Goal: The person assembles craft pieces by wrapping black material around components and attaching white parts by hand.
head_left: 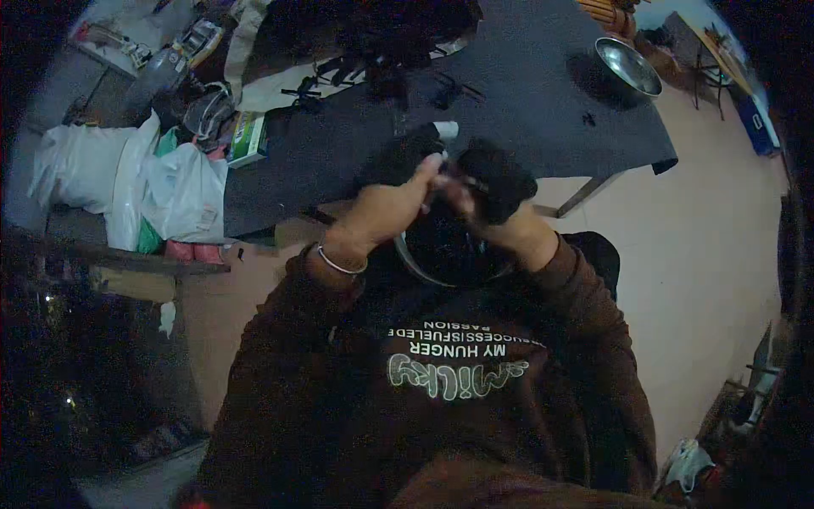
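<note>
We see the left hand and right hand close together, blurred, amid dark material; what each holds, we cannot tell. Far right: a metal bowl.

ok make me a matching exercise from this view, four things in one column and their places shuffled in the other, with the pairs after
1. metal bowl
2. silver-coloured bangle
3. green-and-white box
4. black bundle

a. beside the white plastic bags
b. at the right hand
c. on the dark table, towards its right end
d. around the left wrist

Pairs: 1-c, 2-d, 3-a, 4-b
</note>
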`<state>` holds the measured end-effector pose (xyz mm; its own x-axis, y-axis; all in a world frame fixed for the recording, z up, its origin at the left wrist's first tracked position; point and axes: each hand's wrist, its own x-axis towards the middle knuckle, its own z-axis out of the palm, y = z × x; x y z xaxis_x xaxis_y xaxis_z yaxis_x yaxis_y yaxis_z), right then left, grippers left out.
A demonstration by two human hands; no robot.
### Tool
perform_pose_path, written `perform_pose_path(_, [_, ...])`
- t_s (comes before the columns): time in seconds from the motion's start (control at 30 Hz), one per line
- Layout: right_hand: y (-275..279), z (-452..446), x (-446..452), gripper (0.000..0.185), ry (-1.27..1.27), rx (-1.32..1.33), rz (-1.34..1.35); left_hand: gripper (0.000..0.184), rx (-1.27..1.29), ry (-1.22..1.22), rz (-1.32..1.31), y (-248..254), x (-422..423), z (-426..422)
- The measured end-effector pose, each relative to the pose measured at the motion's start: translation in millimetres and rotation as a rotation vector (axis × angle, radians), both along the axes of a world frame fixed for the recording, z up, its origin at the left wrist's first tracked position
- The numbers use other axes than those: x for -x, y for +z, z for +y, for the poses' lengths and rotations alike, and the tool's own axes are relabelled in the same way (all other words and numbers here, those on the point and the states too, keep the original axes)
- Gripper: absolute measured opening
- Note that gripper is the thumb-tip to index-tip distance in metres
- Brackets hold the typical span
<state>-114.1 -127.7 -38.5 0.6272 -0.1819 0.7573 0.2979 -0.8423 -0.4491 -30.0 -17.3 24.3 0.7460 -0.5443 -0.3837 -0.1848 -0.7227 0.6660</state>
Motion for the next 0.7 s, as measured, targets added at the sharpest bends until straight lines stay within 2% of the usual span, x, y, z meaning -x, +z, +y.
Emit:
perform_pose_path(0.03, [4.2, 1.6, 0.9, 0.017, -0.050, -0.164, 0.127, 0.034, -0.003, -0.003, 0.001, -10.9, -4.5, 1.3])
perform_pose_path(0.07, [4.7, 0.9, 0.8, 0.017, -0.053, -0.166, 0.129, 0.031, 0.357, -0.191, -0.042, -30.2, -13.4, 4.0])
perform_pose_path(0.1, [5.2, -1.0, -0.6, 0.019, 0.015, -0.385, 0.185, 0.027, 0.719, -0.378, -0.085, -36.3, -16.6, 4.3])
perform_pose_path(0.13, [5.4, -2.1, -1.3, 0.020, 0.084, -0.604, 0.240, 0.027, 0.718, -0.377, -0.083, -40.4, -16.5, 4.7])
perform_pose_path(0.2, [7.2, -3.8, 0.1, 0.022, 0.123, -0.636, 0.291, 0.021, 0.666, -0.487, -0.519, -39.0, -12.4, 6.0])
perform_pose_path(0.33, [7.2, -13.1, 4.9, 0.030, 0.280, -0.682, 0.459, 0.021, 0.468, -0.541, -0.632, -46.3, -22.7, 7.3])
perform_pose_path(0.37, [3.7, -13.7, 4.4, 0.030, 0.280, -0.681, 0.460, 0.022, 0.495, -0.643, -0.930, -47.6, -23.5, 7.4])
perform_pose_path(0.4, [-3.1, -13.5, 3.5, 0.032, 0.231, -0.591, 0.571, 0.022, 0.514, -0.742, -1.228, -48.4, -23.7, 7.3])
perform_pose_path(0.43, [-7.0, -13.1, 3.1, 0.034, 0.181, -0.500, 0.682, 0.022, 0.513, -0.743, -1.226, -48.1, -23.2, 6.9])
perform_pose_path(0.57, [-3.1, -9.0, 0.9, 0.037, 0.144, -0.557, 0.736, 0.024, 0.497, -0.757, -0.926, -40.9, -20.7, 4.2])
perform_pose_path(0.63, [-7.2, -4.0, -2.4, 0.038, 0.248, -0.620, 0.566, 0.024, 0.493, -0.755, -0.855, -39.4, -21.4, 5.9])
perform_pose_path(0.7, [-14.8, -0.1, -5.2, 0.038, 0.253, -0.604, 0.539, 0.026, 0.485, -0.770, -1.023, -39.4, -20.4, 11.0])
